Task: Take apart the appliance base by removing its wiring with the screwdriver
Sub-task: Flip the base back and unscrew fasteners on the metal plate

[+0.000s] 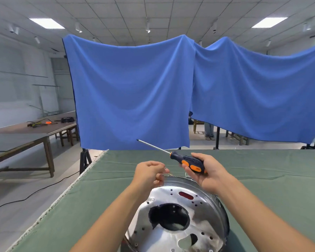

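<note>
Right now my right hand [205, 171] grips the screwdriver [186, 161], shaft slanting toward upper left, while my left hand [150, 172] pinches a thin wire [166, 169] above the far rim of the metal appliance base [178, 215], low centre on the desk [98, 188].

The appliance base [178, 215] is lying on the green table cloth [98, 188], near its front edge, a shiny round metal shell with its flat perforated face turned up and tilting toward the viewer. A large ragged round hole is gaping at its middle, a red oval slot is showing on the far side of the hole, and a smaller cut-out is sitting at the near side. The screwdriver [185, 160] is hovering just beyond the base's far rim, dark blue and orange handle lying low, thin steel shaft pointing up and away to the left.
</note>
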A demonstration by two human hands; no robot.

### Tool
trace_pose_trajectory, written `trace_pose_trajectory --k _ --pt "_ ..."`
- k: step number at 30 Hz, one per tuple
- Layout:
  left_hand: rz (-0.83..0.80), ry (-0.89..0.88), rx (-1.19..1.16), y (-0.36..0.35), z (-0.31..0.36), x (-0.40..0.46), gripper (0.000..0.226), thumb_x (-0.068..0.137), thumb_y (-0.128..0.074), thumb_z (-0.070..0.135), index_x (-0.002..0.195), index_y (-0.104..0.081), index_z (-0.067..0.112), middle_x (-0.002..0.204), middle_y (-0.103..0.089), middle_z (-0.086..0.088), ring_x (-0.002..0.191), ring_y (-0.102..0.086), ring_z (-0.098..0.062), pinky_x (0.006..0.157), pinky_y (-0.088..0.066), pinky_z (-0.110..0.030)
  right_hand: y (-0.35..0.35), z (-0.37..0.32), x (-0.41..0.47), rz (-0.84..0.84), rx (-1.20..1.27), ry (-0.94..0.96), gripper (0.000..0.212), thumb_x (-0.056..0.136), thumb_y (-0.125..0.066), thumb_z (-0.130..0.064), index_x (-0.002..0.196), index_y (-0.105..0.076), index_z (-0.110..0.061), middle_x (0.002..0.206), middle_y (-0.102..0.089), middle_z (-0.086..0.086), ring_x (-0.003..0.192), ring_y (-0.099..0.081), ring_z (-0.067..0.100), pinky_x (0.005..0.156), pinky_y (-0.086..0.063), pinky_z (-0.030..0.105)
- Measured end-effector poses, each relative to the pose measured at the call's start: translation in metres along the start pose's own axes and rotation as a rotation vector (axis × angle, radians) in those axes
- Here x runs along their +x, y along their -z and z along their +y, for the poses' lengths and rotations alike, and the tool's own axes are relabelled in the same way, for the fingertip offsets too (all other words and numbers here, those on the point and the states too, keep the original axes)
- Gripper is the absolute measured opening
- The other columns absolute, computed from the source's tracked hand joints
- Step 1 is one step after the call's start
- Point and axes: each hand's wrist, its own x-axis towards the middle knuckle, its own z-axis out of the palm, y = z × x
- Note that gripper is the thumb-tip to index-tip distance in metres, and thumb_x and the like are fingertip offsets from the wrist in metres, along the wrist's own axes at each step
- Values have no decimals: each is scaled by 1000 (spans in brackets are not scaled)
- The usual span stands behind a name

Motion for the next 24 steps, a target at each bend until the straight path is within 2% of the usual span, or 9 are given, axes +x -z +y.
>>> trace_pose_trajectory --k 3,5,8,11,14,17,19,21,24 --pt "69 13 -103 22 1 -3 15 82 -49 -15 83 -53 0 61 -69 -12 37 -51 -12 39 -45 -20 -11 15 4 -95 55 -86 35 88 -67 -19 108 -58 8 111 -63 26 56 -66 26 55 -59 34" --pt "114 18 -198 35 1 -3 16 83 -45 -16 84 -51 -1 63 -69 -13 37 -52 -12 40 -47 -20 -19 23 8 -165 56 -116 40 90 -65 -18 117 -57 10 118 -61 28 58 -67 27 56 -59 33" --pt "151 14 -305 53 4 -1 15 83 -45 -16 84 -50 -1 75 -68 -18 39 -54 -14 42 -50 -22 -30 32 15 -287 9 -163 35 94 -57 -14 117 -56 12 107 -63 26 60 -68 27 53 -59 30" --pt "240 -18 -334 74 6 8 14 82 -41 -14 77 -48 -3 75 -67 -21 39 -56 -16 41 -51 -23 -38 41 25 -298 -92 -140 26 94 -54 -11 109 -59 9 92 -66 21 63 -68 24 51 -57 27" --pt "394 -45 -242 97 -5 24 20 80 -33 -12 69 -49 -6 74 -66 -21 39 -59 -19 38 -50 -25 -38 52 35 -247 -235 -91 21 94 -55 -10 104 -61 7 91 -64 19 60 -67 22 48 -55 26" --pt "473 -15 -150 114 -30 36 18 84 -33 -11 84 -51 -9 77 -66 -21 41 -63 -21 35 -49 -26 -34 60 42 -203 -336 -79 19 91 -58 -7 104 -61 6 93 -64 22 55 -65 23 46 -54 25" --pt "485 15 -135 118 -49 41 11 90 -40 -8 92 -50 -5 77 -67 -18 41 -62 -20 33 -47 -25 -32 62 44 -183 -400 -59 18 90 -60 -7 104 -62 4 93 -65 22 53 -64 23 46 -53 25" --pt "499 7 -94 119 -63 45 8 88 -52 -8 86 -52 -1 68 -66 -14 38 -59 -17 34 -46 -23 -32 63 45 -171 -455 -29 15 90 -60 -7 102 -63 1 91 -66 20 53 -64 22 46 -53 24" --pt "527 -79 169 120 -75 52 11 80 -67 -1 74 -61 6 57 -62 -5 46 -58 -17 49 -50 -28 -30 65 45 -172 -534 21 14 89 -58 -5 101 -65 -5 87 -66 14 54 -63 21 46 -51 23"
